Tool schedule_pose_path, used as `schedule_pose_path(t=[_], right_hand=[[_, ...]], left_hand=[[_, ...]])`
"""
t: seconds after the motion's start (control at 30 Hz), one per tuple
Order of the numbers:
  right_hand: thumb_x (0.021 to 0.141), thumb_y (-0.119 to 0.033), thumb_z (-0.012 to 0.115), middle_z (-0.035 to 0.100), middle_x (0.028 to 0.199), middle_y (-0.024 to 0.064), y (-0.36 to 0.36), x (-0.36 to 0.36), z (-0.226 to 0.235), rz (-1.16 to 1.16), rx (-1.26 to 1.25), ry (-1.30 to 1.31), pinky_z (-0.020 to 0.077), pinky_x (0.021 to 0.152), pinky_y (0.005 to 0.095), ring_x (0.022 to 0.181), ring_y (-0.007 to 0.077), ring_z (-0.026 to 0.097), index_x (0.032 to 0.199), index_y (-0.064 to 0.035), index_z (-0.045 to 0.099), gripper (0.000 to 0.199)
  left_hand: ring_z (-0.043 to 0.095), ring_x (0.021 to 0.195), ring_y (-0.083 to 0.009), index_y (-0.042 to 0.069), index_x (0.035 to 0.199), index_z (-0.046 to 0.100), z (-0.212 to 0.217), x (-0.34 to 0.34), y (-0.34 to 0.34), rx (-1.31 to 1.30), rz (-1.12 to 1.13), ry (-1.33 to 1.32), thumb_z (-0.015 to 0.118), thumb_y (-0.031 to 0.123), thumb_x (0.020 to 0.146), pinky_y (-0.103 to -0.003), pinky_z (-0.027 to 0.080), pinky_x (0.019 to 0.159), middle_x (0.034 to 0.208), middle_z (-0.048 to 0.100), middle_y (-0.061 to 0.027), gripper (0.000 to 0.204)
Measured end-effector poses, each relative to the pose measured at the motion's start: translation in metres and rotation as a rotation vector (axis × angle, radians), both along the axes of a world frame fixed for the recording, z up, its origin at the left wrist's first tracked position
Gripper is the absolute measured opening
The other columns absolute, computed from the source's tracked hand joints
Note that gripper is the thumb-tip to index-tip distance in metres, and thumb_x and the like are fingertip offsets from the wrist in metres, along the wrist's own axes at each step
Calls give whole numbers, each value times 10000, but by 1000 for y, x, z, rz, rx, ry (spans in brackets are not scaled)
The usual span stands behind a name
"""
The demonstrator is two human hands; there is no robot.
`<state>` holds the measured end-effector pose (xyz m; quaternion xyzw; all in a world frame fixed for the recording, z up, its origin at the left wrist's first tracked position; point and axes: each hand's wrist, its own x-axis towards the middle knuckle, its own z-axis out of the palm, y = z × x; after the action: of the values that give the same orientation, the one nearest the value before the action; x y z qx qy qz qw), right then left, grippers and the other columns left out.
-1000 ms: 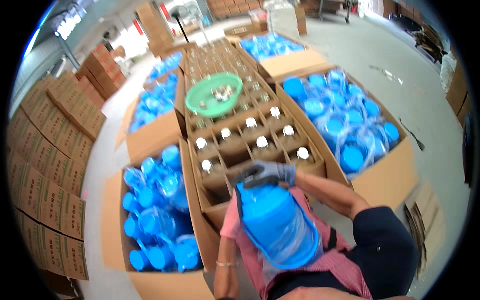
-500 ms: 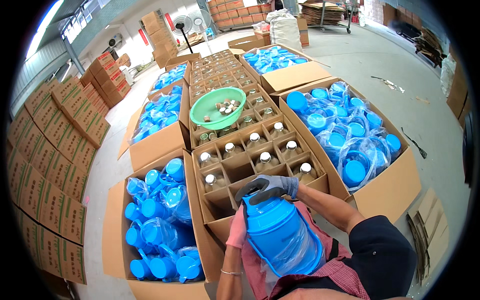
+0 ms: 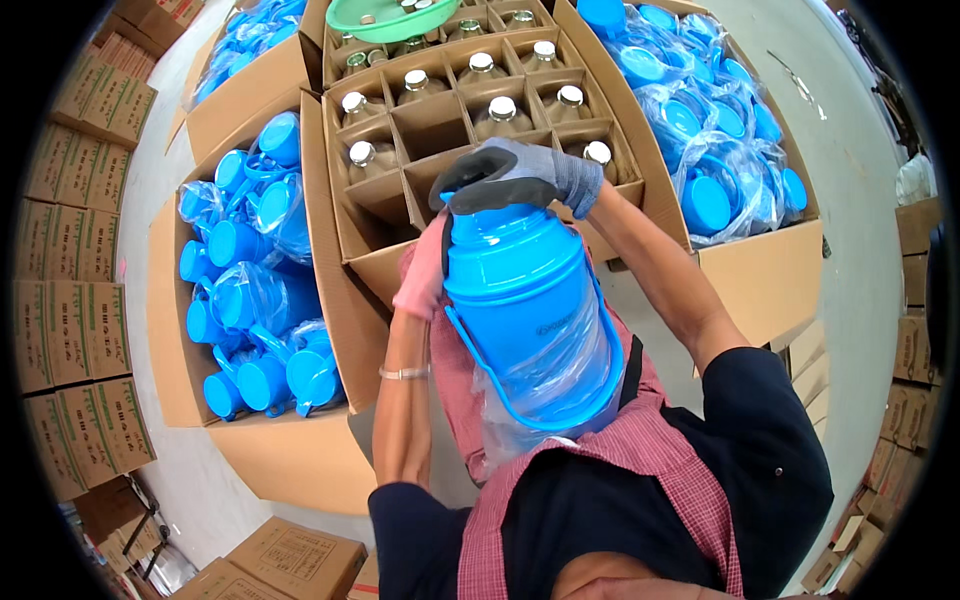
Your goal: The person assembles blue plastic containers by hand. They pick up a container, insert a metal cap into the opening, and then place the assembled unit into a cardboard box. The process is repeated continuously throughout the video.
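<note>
A blue thermos flask (image 3: 520, 305) with a bail handle leans against my front, its top tilted away from me. Clear plastic bagging (image 3: 555, 375) clings to its lower body. My right hand (image 3: 515, 178), in a grey and black glove, curls over the flask's top and hides it. My left hand (image 3: 428, 268), in a pink glove with a dark palm, holds the upper left side; its fingertips are mostly hidden. Just beyond them, a divided carton (image 3: 400, 192) holds glass bottles with white caps (image 3: 502, 108), and some of its compartments have no bottle.
Open cartons of blue plastic flask parts stand at left (image 3: 185, 345) and right (image 3: 760, 245). A green basin (image 3: 385, 30) with small stoppers rests on the bottles at the far end. Stacked brown cartons (image 3: 75, 335) line the left side; closed boxes (image 3: 290, 560) lie near my lower left.
My view has tipped downward, so the cartons and flask sit higher in the picture. Both hands stay on the flask's upper part, with no clear change of grip.
</note>
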<state>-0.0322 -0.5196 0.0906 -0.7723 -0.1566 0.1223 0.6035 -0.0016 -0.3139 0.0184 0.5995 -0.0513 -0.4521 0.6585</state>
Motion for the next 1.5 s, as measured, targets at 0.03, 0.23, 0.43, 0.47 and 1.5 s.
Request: schedule_pose_path(t=[0.03, 0.23, 0.43, 0.47, 1.5], right_hand=[[878, -241, 647, 670, 1083, 117, -5, 1, -12, 92, 292, -9, 464, 907, 297, 992, 154, 601, 1129, 25, 640, 366], [884, -226, 635, 655, 1109, 90, 1, 0, -20, 31, 438, -50, 458, 920, 297, 1015, 159, 588, 1168, 28, 622, 381], [769, -225, 750, 636, 1035, 116, 11, -52, 98, 145, -18, -645, 465, 854, 356, 964, 247, 604, 1176, -78, 644, 445], [782, -255, 751, 630, 1001, 132, 7, -64, 111, 130, 6, -628, 478, 816, 370, 907, 283, 609, 1177, -93, 639, 442], [886, -524, 558, 597, 1123, 168, -34, -128, 107, -317, -800, 33, 442, 861, 389, 1058, 303, 577, 1257, -98, 565, 565]], left_hand=[[546, 1114, -191, 0, 1347, 456, 4, -8, 7, 61, -68, -268, 388, 369, 1014, -305, 432, 960, 1241, 577, -91, 502], [580, 1037, -239, -43, 1323, 430, 34, -25, 20, 189, -87, -717, 345, 344, 1028, -353, 445, 916, 1172, 589, -175, 494], [577, 1073, -217, -51, 1333, 425, 21, -47, 13, 30, -1, -824, 422, 318, 1003, -327, 451, 930, 1238, 559, -166, 494], [572, 1077, -211, -50, 1331, 427, 21, -61, 19, 43, 29, -825, 430, 320, 1000, -324, 449, 933, 1237, 559, -161, 496], [593, 1097, -319, -111, 1261, 486, 100, -204, 38, 164, -377, -944, 689, 488, 808, -341, 451, 965, 1136, 617, -232, 778]])
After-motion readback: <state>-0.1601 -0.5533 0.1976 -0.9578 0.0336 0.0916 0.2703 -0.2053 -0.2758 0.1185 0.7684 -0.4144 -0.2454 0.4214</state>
